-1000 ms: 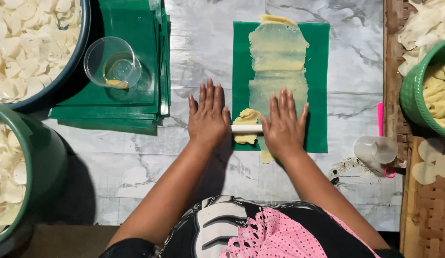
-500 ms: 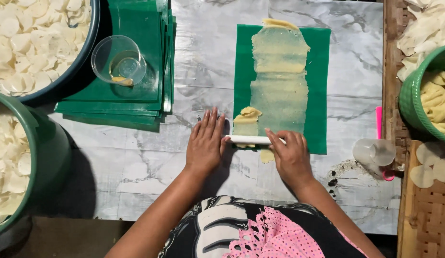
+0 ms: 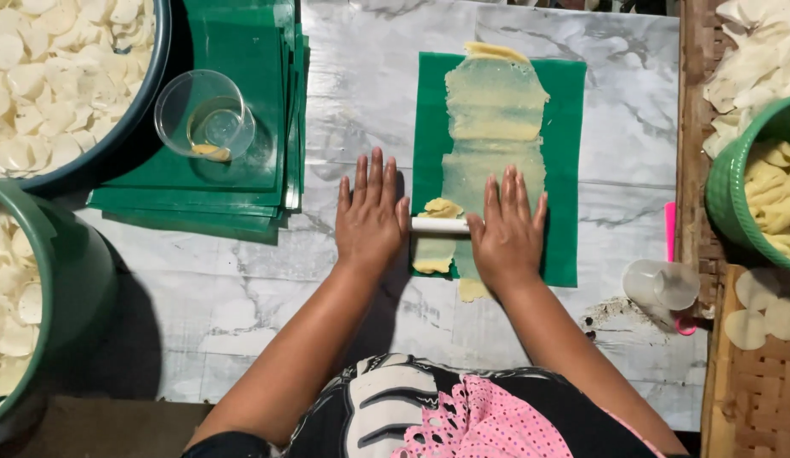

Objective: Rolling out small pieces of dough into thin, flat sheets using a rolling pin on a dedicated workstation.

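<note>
Far left: two big basins, dark-rimmed basin [image 3: 149, 93] at top and green basin [image 3: 72, 280] below, both full of pale round wafers [image 3: 39, 76]. Next, a stack of green plastic sheets [image 3: 242, 127] on the marbled table [image 3: 242, 297], with a clear plastic cup [image 3: 204, 114] standing on the stack, a bit of yellowish stuff in its bottom. Centre: left hand [image 3: 371, 216] lies flat, palm down, fingers spread and straight, on the left end of a white roller [image 3: 439, 226]; not clamped round it, just pressing. Roller lies crosswise over the near part of a single green sheet [image 3: 565, 170], on a long strip of thin yellow dough [image 3: 495, 119] running away from the person. Right hand [image 3: 507, 231] also flat and open-fingered on the roller's right end, over the dough. A small dough bit [image 3: 473, 291] sticks out past the sheet's near edge. Right of that: tipped clear cup [image 3: 662, 287], pink stick [image 3: 670, 231], woven tray [image 3: 751, 382] with wafers, green bowl [image 3: 726, 195] holding yellow pieces.
</note>
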